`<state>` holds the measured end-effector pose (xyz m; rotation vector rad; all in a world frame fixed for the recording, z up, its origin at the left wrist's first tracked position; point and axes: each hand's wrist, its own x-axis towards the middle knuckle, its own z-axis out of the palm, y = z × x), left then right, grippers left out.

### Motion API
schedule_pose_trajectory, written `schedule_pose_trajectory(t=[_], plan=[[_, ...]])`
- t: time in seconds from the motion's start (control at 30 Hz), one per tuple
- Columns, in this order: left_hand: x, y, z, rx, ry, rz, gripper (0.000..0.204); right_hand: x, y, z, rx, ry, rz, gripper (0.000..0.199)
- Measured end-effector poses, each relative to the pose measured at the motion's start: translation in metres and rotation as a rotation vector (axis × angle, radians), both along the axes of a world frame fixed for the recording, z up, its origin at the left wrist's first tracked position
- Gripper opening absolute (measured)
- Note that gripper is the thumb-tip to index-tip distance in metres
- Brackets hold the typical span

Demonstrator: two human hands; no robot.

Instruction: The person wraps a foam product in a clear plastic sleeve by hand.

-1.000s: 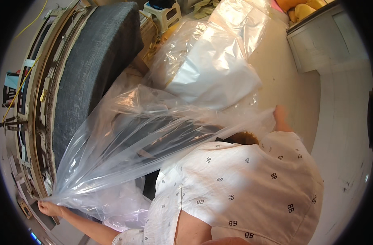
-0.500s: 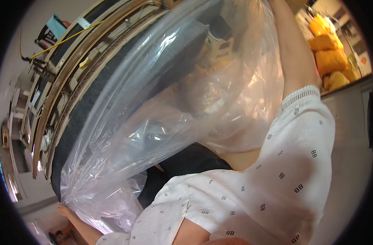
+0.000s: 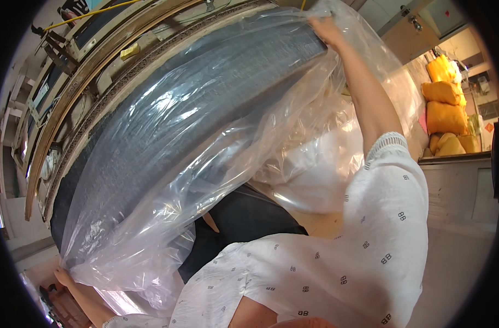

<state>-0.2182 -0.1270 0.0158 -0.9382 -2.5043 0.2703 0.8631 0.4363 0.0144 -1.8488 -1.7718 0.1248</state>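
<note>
A large clear plastic sheet (image 3: pixel 167 213) is stretched across a dark grey padded-looking surface (image 3: pixel 260 60) and hangs in folds over its near edge. At the far lower left, my left hand (image 3: pixel 62 276) is closed on a gathered corner of the sheet. My right arm reaches up and away, and my right hand (image 3: pixel 326 31) grips the sheet at the surface's far right corner, fingers partly hidden by the film. Loose film bunches beyond and below my right hand. Through the folds the sheet looks glossy and wrinkled.
Along the surface's far side runs a long machine frame (image 3: pixel 69 136) with wooden rails, a yellow piece (image 3: pixel 130 51) and a yellow cord (image 3: pixel 91 15). Stacked yellow-orange bundles (image 3: pixel 445 117) stand at the right, past a grey partition (image 3: pixel 457 186). My black-clad legs (image 3: pixel 244 218) are below the sheet.
My right hand has come into view, bringing the raised sheet down over the dark surface, where it lies flatter. My left hand keeps its corner, now slightly farther left in view.
</note>
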Motion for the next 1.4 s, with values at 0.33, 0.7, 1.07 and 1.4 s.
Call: schedule_pose_trajectory(t=[0.33,0.7,1.07,1.4], plan=[[-0.040,0.014,-0.030,-0.230,0.323,-0.073,0.037,-0.059,0.008,-0.016,-0.109,-0.099,0.158,0.062],[0.118,0.188,-0.069,0.932,-0.194,0.057,0.021,-0.126,-0.048,0.057,0.147,-0.019,0.499,0.024],[0.179,0.187,-0.022,1.727,-0.452,0.187,0.013,-0.319,-0.381,-0.112,-0.234,0.076,0.975,0.055],[0.161,0.134,-0.034,1.704,-0.947,-0.278,0.014,-0.191,-0.335,0.082,-0.042,1.102,0.932,0.036]])
